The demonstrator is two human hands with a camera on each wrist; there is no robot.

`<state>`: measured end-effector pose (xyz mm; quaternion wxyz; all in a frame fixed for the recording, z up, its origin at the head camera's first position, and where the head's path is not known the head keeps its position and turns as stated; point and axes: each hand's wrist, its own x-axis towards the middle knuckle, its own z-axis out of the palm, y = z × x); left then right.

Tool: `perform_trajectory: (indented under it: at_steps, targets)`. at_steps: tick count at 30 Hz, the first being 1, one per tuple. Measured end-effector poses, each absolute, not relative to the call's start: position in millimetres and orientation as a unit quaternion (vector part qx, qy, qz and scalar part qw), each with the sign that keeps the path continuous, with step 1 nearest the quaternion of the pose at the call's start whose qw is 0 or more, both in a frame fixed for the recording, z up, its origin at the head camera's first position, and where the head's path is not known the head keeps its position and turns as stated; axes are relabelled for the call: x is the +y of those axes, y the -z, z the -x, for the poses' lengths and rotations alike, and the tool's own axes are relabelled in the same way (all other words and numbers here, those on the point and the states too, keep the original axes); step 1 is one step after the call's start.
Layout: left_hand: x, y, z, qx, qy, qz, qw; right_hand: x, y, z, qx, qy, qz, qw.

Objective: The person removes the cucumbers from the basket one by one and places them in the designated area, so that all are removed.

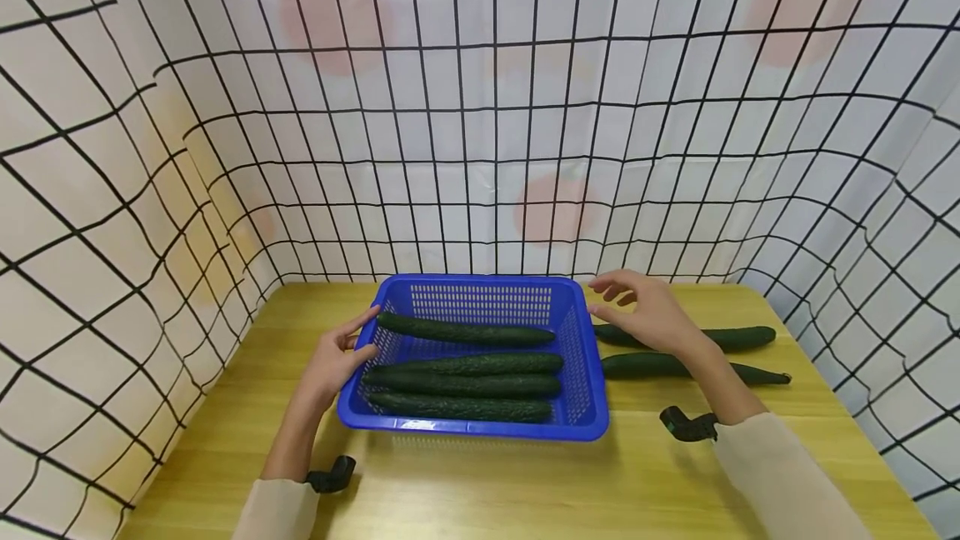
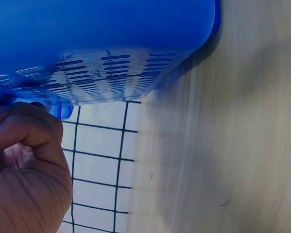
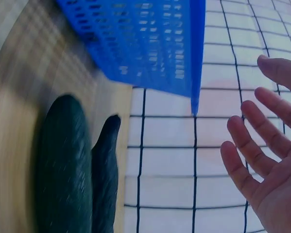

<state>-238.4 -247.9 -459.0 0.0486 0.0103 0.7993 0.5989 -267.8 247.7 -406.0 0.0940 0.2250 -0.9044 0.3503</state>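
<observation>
A blue plastic basket (image 1: pixel 480 427) with slotted walls stands on the table, and several dark green cucumbers (image 1: pixel 465 330) lie lengthwise inside it. My left hand (image 1: pixel 333 363) grips the basket's left rim; in the left wrist view its curled fingers (image 2: pixel 38 131) meet the blue edge. Beside the right rim, my right hand (image 1: pixel 651 313) hovers with fingers spread and holds nothing. The right wrist view shows this palm (image 3: pixel 276 194) apart from the basket wall (image 3: pixel 140 43). Under the right hand and forearm, two more cucumbers, a farther one (image 1: pixel 742 338) and a nearer one (image 1: pixel 637 366), lie on the table, partly covered.
The light wooden tabletop (image 1: pixel 465 494) bears everything. A black wire grid (image 1: pixel 495 161) over pale sheeting with faint coloured spots encloses the back and both sides. Small black devices sit at the left wrist (image 1: pixel 332 475) and right wrist (image 1: pixel 686 425).
</observation>
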Motion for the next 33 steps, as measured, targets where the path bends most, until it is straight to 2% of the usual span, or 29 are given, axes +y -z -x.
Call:
perform_trajectory:
  at_steps: [7,20,33]
  targets:
    - [-250,461,236,0.801,-0.597,-0.018,0.044,221,396,268,-0.896,-0.377,-0.229,0.06]
    - [-245,459,237,0.798,-0.601,0.005,0.043,170,367,282,-0.881,-0.38,-0.279,0.033]
    - [-246,460,238,0.8,-0.599,0.002,0.042,124,370,298,-0.871,-0.39,-0.299,-0.01]
